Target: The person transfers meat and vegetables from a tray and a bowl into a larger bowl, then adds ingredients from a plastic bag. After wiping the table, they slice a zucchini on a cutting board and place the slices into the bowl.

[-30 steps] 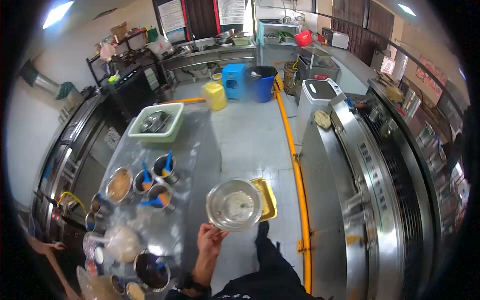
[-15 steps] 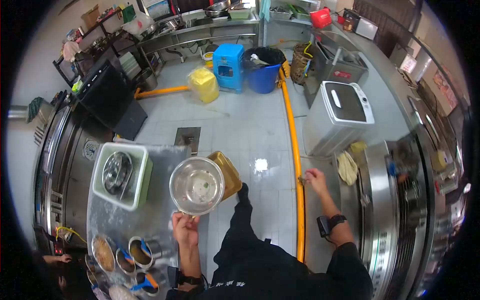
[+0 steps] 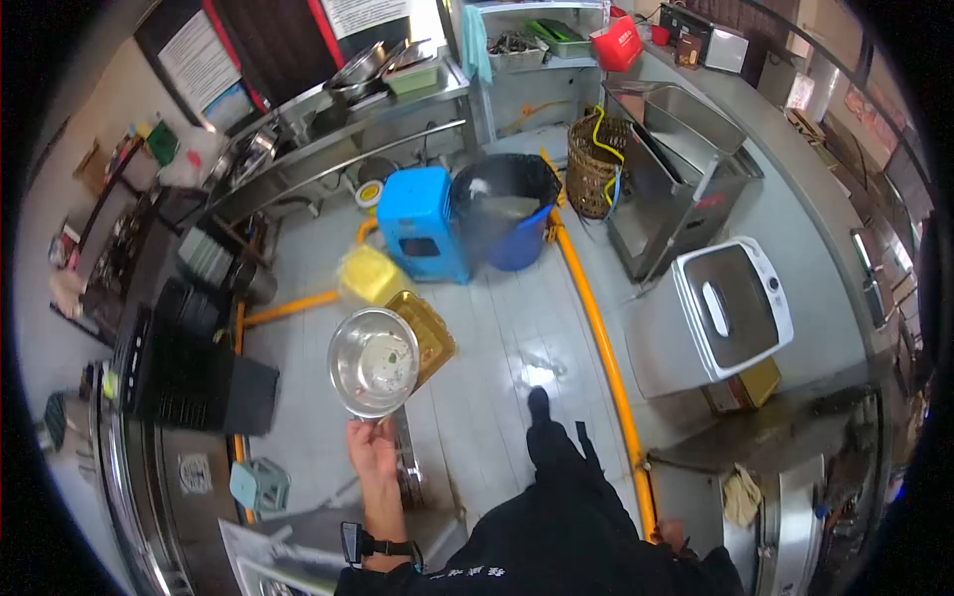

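My left hand (image 3: 372,452) is closed on the near rim of a round metal bowl (image 3: 347,382), held out in front of me over the floor. A few small scraps and some wetness show in the bowl's bottom. Behind it, on its right, is a brown-gold rectangular tray (image 3: 434,338), apparently carried in the same hand; how the fingers hold it is hidden. My right hand (image 3: 673,534) hangs low at my side near the orange floor pipe (image 3: 599,343). It is small and partly hidden, so its fingers cannot be made out.
Ahead stand a blue bin (image 3: 517,246) lined with a black bag, a blue plastic stool (image 3: 422,223) and a bagged yellow container (image 3: 371,276). A wicker basket (image 3: 593,184) and a white washing machine (image 3: 730,308) are to the right. A small stool (image 3: 260,487) stands left, beside black cabinets.
I have stepped forward, so the bin and stool are nearer and the worktable has slid to the bottom edge. The bowl and tray came along in my left hand. My right hand has dropped lower.
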The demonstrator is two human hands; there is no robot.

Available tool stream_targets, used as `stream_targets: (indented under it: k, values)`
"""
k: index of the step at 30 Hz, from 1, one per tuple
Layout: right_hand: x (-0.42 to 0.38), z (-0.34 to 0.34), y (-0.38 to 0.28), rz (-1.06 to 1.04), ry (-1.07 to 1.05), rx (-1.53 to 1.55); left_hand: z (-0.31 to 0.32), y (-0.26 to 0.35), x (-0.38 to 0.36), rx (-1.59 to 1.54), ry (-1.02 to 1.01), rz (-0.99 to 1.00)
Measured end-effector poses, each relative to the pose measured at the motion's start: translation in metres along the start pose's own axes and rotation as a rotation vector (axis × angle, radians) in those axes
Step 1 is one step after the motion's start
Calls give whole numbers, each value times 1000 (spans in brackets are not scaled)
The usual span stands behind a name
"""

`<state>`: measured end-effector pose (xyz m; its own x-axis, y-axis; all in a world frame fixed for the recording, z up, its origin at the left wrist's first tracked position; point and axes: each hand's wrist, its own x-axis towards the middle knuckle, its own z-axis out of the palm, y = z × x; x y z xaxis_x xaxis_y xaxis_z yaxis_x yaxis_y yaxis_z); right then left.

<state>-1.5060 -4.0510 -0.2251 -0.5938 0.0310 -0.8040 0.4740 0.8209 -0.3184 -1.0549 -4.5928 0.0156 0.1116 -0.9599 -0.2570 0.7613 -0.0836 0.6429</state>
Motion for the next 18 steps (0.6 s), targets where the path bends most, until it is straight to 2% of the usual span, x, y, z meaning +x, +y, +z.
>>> stream_targets:
  k: [3,5,6,7,8,9,10,11,12,15,17,18]
  values:
    - [72,65,-76,-257,-211,-13,50,-23,100,-39,5,8]
    - [128,112,-161,-464,-372,-45,75,-38,166,-77,25,22]
    - [147,139,-190,-557,-454,-53,95,-40,194,-31,135,10]
    - [142,158,-198,-623,-533,-55,106,-38,224,-16,133,-6]
    - [68,201,-304,-353,-290,278,113,-42,260,-10,132,-22]
    - [48,225,-392,-417,-277,194,122,-48,301,-23,118,-27]
    - [31,246,-473,-365,-264,102,126,-53,343,-36,85,-34]
    - [14,280,-591,-513,-308,135,143,-57,421,-63,39,-24]
    - [-4,294,-657,-641,-350,165,150,-59,462,-76,1,-27]
    - [-40,321,-778,-903,-297,165,206,-65,570,-34,78,-68]
    - [-53,333,-816,-1005,-202,208,221,-83,663,-87,38,-80]
    - [-40,339,-816,-1047,-98,131,223,-97,715,-98,20,-99]
